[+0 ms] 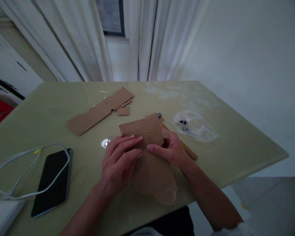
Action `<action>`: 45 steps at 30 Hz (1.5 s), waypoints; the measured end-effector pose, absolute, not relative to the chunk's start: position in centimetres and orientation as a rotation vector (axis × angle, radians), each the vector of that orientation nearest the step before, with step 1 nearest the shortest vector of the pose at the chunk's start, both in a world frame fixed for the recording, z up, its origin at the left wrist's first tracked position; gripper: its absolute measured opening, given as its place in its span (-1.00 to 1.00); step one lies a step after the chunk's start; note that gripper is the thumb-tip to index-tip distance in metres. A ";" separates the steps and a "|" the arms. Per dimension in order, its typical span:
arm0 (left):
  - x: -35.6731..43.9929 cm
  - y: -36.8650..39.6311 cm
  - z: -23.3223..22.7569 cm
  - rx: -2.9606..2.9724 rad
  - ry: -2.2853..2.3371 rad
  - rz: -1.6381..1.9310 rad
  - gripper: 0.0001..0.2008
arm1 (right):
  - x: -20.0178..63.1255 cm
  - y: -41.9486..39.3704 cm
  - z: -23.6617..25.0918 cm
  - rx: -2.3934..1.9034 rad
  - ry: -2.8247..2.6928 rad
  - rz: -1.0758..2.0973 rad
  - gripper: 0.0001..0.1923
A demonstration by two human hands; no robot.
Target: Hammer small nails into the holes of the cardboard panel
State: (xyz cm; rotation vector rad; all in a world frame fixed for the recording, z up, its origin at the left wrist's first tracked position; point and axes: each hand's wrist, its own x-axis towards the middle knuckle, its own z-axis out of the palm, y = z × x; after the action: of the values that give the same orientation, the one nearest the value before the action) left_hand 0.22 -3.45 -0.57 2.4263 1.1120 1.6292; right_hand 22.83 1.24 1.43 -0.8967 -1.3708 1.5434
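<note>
Forearms (89,205) are flanking perforated cardboard (151,131). Right hand (175,149) is pinching it, probably for steadiness; left hand (119,162), fingers slightly spread, is touching.

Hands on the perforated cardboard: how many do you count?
2: the left hand at the left side of the perforated cardboard, the right hand at its right edge. Each is partly hidden; no other hand shows.

White device (8,213) partly off-frame
</note>
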 end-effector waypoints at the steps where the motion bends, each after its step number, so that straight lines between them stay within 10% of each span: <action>1: 0.3 -3.6 -0.6 2.373 1.074 1.646 -0.76 | 22.8 1.2 1.5 -0.903 -1.375 1.533 -0.57; 9: -1.6 -2.3 0.2 1.732 1.610 1.898 -0.94 | 22.7 1.1 1.8 -0.924 -1.264 1.473 -0.59; 16: -8.6 0.4 -1.7 1.779 2.358 0.701 -0.77 | 22.8 1.6 1.7 -0.944 -1.168 1.475 -0.55; 25: -8.2 0.6 -3.1 1.881 2.302 0.410 -0.71 | 22.7 1.5 1.6 -0.931 -1.129 1.533 -0.51; 34: -7.1 0.4 -1.7 1.890 2.243 0.666 -0.72 | 22.9 1.1 1.8 -0.844 -1.072 1.600 -0.55; 41: -0.9 -2.3 0.0 2.174 1.327 1.366 -0.84 | 23.3 0.8 1.7 -0.766 -1.125 1.703 -0.52; 45: 0.6 -3.3 -0.6 2.049 1.199 1.445 -0.60 | 23.5 0.7 1.5 -0.714 -1.171 1.756 -0.54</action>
State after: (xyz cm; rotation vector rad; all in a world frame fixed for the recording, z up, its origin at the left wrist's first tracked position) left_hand 0.61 -3.33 -0.64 2.0488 1.1990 1.4449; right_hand 23.51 0.68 1.50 -0.7141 -1.1707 1.7563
